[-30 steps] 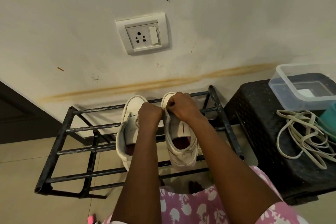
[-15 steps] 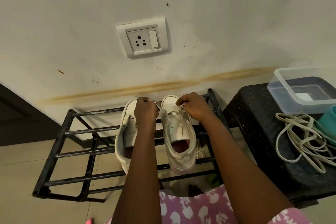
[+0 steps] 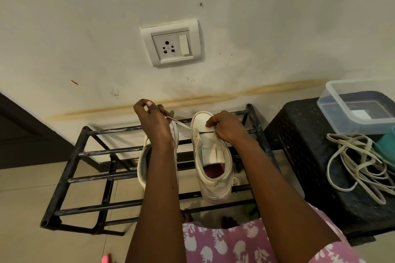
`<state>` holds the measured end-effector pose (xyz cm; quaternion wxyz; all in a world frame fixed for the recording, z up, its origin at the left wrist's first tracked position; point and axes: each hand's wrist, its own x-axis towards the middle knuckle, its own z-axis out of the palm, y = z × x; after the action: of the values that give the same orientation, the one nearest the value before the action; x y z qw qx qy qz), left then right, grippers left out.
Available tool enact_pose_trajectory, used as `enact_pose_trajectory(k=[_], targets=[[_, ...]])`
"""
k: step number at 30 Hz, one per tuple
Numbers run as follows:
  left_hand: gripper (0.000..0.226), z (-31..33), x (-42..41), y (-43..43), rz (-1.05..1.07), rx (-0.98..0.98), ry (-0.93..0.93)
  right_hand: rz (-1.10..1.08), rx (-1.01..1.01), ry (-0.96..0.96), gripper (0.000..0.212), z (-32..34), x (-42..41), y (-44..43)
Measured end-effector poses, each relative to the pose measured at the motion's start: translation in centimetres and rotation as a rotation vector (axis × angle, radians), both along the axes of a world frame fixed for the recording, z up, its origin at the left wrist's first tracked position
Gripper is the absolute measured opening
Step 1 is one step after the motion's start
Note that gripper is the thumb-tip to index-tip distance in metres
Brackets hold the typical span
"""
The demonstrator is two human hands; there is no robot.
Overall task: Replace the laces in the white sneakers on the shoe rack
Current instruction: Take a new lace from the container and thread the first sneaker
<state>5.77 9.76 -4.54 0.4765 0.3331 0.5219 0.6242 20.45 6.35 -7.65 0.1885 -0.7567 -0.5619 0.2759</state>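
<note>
Lace [image 3: 181,124], thin and pale, runs taut from the front eyelets of the right-hand sneaker [image 3: 213,162] up and left to the left hand [image 3: 152,118], whose thumb and fingers pinch it. The right hand [image 3: 227,130] has its fingers curled on that sneaker's front, near the toe. Both sneakers sit toe toward the wall on the black metal shoe rack [image 3: 102,152] at mid-frame. The left forearm crosses the other sneaker [image 3: 141,166] and hides most of it.

At the right edge stands a black latticed crate [image 3: 299,156]. On it are a clear plastic container [image 3: 337,119], a tangle of loose cream laces [image 3: 361,162] and part of a teal object [image 3: 388,151]. A pink floral garment [image 3: 224,247] fills the bottom centre.

The rack rests on a pale tiled floor [image 3: 25,209] against a cream wall with a white socket plate [image 3: 172,44], a brownish streak [image 3: 213,98] and a dark panel [image 3: 25,134] at the left.
</note>
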Motion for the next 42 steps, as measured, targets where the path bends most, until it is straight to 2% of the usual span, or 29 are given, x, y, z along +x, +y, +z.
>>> enact_pose_trajectory(k=[3,8,11,15,18,21,25,28,32,38,42], targets=[[0.023,0.2,-0.3,-0.1,0.013,0.106,-0.020,-0.008,-0.005,-0.003,0.042,-0.2,0.0,0.0],[0.019,1.1,-0.8,0.0,0.004,0.262,0.070,-0.003,-0.002,-0.008,0.042,0.0,0.0,-0.1],[0.010,0.9,-0.7,-0.2,-0.153,0.234,0.408,-0.020,0.008,0.033,0.040,-0.2,0.2,-0.1],[0.026,-0.7,-0.2,-0.3,-0.510,0.074,0.922,-0.036,0.021,0.101,0.042,-0.3,0.9,-0.3],[0.029,-1.9,0.3,-0.1,-0.672,-0.043,1.164,-0.036,0.020,0.121,0.042,-0.3,1.1,-0.4],[0.026,-2.0,0.8,-0.1,-0.708,-0.124,1.322,-0.029,0.019,0.120,0.042,-0.3,1.0,-0.4],[0.024,-2.2,0.8,0.0,-0.667,-0.166,1.368,-0.033,0.023,0.119,0.041,-0.2,1.2,-0.4],[0.025,-2.2,0.7,0.1,-0.644,-0.180,1.326,-0.004,0.011,0.068,0.040,-0.1,1.0,-0.5],[0.028,-0.7,0.7,-0.3,-0.547,-0.181,1.151,0.014,0.003,0.008,0.037,0.2,0.8,-0.5],[0.021,1.8,0.4,-1.0,-0.354,-0.132,0.866,-0.021,0.011,0.073,0.040,-0.2,1.1,-0.6],[0.021,3.2,1.0,-1.3,-0.312,-0.054,0.777,-0.043,0.015,0.099,0.041,-0.4,1.2,-0.7]])
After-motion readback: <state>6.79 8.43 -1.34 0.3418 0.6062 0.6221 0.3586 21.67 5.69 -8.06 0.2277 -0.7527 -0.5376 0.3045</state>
